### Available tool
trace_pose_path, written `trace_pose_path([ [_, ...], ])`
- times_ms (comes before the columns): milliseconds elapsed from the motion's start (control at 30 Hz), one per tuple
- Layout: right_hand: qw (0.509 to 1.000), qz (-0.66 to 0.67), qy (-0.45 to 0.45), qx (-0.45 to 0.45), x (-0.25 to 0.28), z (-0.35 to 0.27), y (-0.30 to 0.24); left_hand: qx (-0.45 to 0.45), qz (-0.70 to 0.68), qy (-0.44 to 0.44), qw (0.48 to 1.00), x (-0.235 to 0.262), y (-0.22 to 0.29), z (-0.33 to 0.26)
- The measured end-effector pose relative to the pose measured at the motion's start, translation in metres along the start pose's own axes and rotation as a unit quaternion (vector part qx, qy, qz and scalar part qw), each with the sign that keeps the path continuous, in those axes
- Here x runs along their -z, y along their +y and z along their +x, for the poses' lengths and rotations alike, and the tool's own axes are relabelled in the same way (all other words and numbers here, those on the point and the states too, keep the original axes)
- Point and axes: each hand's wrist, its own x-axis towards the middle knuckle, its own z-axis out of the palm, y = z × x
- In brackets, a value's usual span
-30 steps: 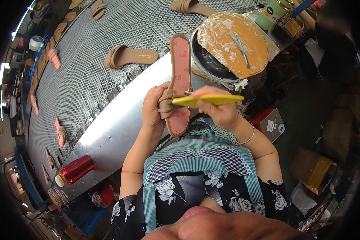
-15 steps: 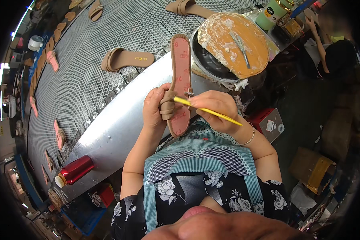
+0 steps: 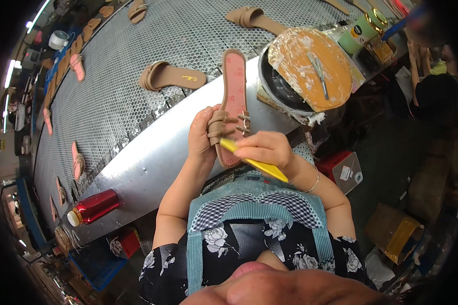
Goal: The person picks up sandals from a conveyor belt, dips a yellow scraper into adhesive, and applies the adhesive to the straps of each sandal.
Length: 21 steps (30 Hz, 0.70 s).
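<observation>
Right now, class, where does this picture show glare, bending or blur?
Head view: bright glare on the metal worktop; head view: the mesh surface's far-left edge bows along the dark fisheye rim; head view: the yellow tool in the right hand looks slightly smeared at its tip, perhaps from motion.

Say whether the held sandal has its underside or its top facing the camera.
Underside: the held sandal shows a pink, red-marked face; the nearest tan sandal on the mesh shows a gold-lettered top instead.
</observation>
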Motion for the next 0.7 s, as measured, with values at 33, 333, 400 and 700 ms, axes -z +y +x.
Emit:
trace_pose_path([
  [33, 1.000, 0.001, -0.001, 0.007, -0.001, 0.000, 0.000, 0.020, 0.014, 0.015, 1.000, 0.003, 0.003, 0.002],
  [333, 0.817, 0.330, 0.254, -0.398, 0.013, -0.036, 0.008, -0.238, 0.097, 0.114, 0.960, 0.243, 0.196, 0.059],
  [400, 0.821, 0.343, 0.232, -0.393, 0.017, -0.025, 0.010, -0.132, -0.013, -0.233, 0.963, 0.374, 0.271, 0.009],
  [700, 0.858, 0.044, 0.265, -0.437, 0.105, -0.017, 0.029, -0.043, 0.431, 0.368, 0.823, 0.455, 0.306, -0.016],
])
